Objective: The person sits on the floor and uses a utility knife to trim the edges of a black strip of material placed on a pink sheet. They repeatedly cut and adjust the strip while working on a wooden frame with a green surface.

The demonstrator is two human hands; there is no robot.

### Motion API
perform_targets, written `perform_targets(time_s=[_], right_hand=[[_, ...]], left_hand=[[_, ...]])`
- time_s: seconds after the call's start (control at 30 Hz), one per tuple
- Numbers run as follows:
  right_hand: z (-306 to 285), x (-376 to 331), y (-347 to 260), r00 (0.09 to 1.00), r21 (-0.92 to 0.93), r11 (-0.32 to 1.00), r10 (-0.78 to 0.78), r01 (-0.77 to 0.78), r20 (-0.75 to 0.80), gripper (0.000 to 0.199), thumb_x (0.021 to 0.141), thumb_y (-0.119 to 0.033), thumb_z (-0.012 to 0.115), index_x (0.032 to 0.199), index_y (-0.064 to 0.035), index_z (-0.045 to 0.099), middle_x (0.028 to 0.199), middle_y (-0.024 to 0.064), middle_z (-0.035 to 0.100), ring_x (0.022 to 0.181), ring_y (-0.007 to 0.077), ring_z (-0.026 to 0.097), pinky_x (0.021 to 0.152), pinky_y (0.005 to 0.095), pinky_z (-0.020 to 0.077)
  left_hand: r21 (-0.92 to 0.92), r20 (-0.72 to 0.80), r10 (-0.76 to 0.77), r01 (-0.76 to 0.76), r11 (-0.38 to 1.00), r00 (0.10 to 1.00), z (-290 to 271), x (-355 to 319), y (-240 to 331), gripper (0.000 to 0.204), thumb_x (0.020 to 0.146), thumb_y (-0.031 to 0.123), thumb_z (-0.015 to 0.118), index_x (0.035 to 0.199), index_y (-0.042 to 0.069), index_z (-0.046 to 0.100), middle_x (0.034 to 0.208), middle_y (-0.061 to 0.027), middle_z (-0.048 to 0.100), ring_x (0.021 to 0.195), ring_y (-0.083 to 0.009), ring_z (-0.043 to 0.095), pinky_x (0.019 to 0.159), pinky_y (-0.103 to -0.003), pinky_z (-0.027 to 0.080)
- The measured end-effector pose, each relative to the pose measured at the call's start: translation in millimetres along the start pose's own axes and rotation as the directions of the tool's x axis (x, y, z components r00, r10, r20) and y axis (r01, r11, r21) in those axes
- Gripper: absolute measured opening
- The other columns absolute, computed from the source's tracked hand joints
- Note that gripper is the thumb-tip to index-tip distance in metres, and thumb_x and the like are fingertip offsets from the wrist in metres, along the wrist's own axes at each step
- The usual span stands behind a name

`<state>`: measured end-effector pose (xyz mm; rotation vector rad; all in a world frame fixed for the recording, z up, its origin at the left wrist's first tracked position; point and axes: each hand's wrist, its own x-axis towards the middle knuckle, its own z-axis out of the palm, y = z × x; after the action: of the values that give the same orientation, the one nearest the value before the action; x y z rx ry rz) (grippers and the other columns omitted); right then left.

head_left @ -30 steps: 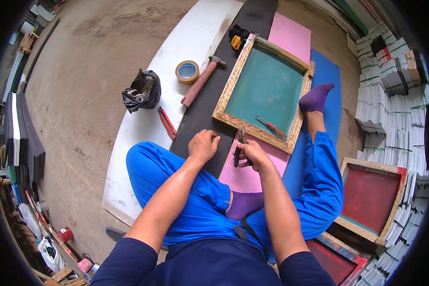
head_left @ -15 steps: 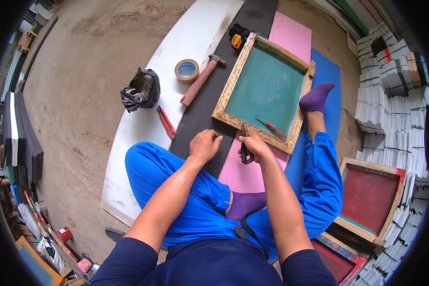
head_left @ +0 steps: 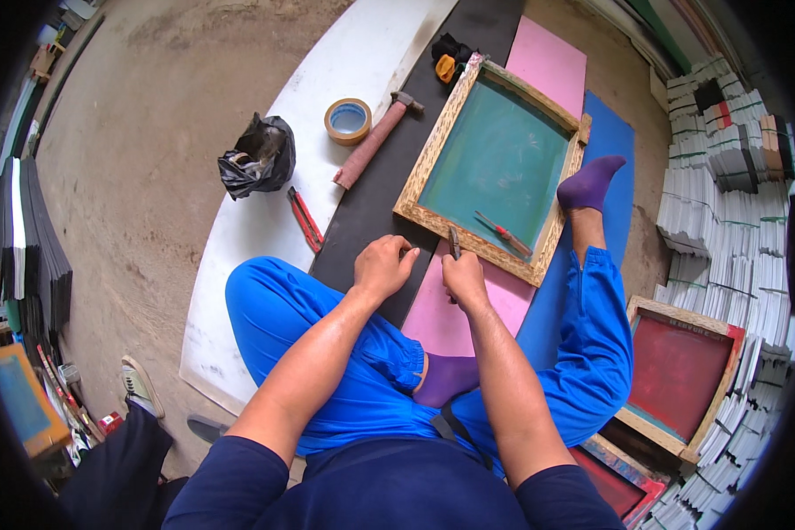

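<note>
My right hand (head_left: pixel 465 279) is wrapped round a pair of dark pliers (head_left: pixel 454 243), whose jaws point away from me toward the near edge of a wooden screen frame (head_left: pixel 428 218). Green mesh (head_left: pixel 495 150) fills that frame. A thin screwdriver-like tool (head_left: pixel 505 233) with a red handle lies on the mesh by the near rail. To the left, my left hand (head_left: pixel 383 267) hovers over the black sheet with curled fingers and the thumb near them. Whatever those fingers hold, if anything, is hidden.
A hammer (head_left: pixel 371 150) with a wrapped handle, a tape roll (head_left: pixel 348 121), a red cutter knife (head_left: pixel 305 221) and a black plastic bag (head_left: pixel 258 157) lie left. Red-mesh frames (head_left: pixel 680 371) and bundled paper stacks (head_left: pixel 724 208) stand right. Another person's shoe (head_left: pixel 141 386) shows lower left.
My right hand has closed round the pliers' handles, which were spread before, and turned slightly. My left hand stays nearly in place. Another person's leg and shoe have appeared at lower left.
</note>
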<state>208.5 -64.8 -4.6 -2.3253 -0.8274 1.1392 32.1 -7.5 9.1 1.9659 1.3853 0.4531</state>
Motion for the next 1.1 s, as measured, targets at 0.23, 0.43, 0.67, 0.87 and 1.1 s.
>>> perform_targets(time_s=[0.23, 0.43, 0.67, 0.87, 1.1], right_hand=[[-1.5, -7.2, -5.2, 0.999, -0.049, 0.999, -0.019, 0.016, -0.046, 0.028, 0.090, -0.022, 0.056, 0.084, 0.0044, 0.062, 0.064, 0.0192, 0.065, 0.052, 0.0275, 0.066, 0.048, 0.0444, 0.0537], [15.0, -15.7, -2.6, 0.965, -0.203, 0.976, -0.128, 0.082, -0.228, 0.032, 0.091, -0.027, 0.056, 0.092, 0.0036, 0.066, 0.082, 0.0288, 0.071, 0.081, 0.0480, 0.070, 0.075, 0.0560, 0.0549], [14.5, -22.5, -7.1, 0.971, -0.152, 0.987, -0.078, 0.044, -0.225, 0.035, 0.092, -0.030, 0.055, 0.096, 0.0021, 0.066, 0.091, 0.0317, 0.070, 0.093, 0.0506, 0.067, 0.086, 0.0575, 0.0516], [15.2, -28.8, -1.4, 0.978, -0.162, 0.985, -0.092, 0.062, -0.187, 0.037, 0.094, -0.035, 0.055, 0.105, -0.0016, 0.067, 0.095, 0.0304, 0.071, 0.095, 0.0500, 0.068, 0.086, 0.0570, 0.0526], [42.1, -68.9, 12.4, 0.942, -0.088, 0.942, -0.312, 0.324, 0.125, 0.035, 0.089, -0.032, 0.068, 0.104, -0.0002, 0.069, 0.090, 0.0257, 0.072, 0.093, 0.0466, 0.069, 0.083, 0.0524, 0.0534]], left_hand=[[-0.027, 0.010, -0.040, 0.040, 0.999, 0.999, -4.7, 2.1, 6.3, 0.025, 0.091, 0.032, 0.070, 0.090, 0.008, 0.074, 0.090, -0.0120, 0.071, 0.085, -0.0327, 0.070, 0.074, -0.045, 0.056], [-0.015, 0.007, -0.070, 0.070, 0.997, 0.998, -0.3, 1.2, -0.8, 0.026, 0.092, 0.034, 0.069, 0.091, 0.009, 0.075, 0.092, -0.0119, 0.072, 0.086, -0.0327, 0.071, 0.076, -0.045, 0.056], [-0.067, 0.017, -0.203, 0.203, 0.977, 0.979, -3.7, 0.6, -6.6, 0.031, 0.093, 0.038, 0.068, 0.095, 0.009, 0.077, 0.092, -0.0135, 0.075, 0.089, -0.0325, 0.073, 0.080, -0.044, 0.056], [-0.126, 0.007, -0.262, 0.261, 0.957, 0.965, -7.4, -5.6, -13.1, 0.035, 0.092, 0.038, 0.069, 0.098, 0.005, 0.078, 0.089, -0.0159, 0.076, 0.085, -0.0301, 0.074, 0.079, -0.041, 0.056], [-0.507, 0.376, -0.368, 0.521, 0.686, 0.851, -3.7, -7.8, -35.4, 0.032, 0.096, 0.035, 0.069, 0.101, 0.004, 0.076, 0.085, -0.0050, 0.075, 0.059, -0.0114, 0.061, 0.056, -0.030, 0.048]])
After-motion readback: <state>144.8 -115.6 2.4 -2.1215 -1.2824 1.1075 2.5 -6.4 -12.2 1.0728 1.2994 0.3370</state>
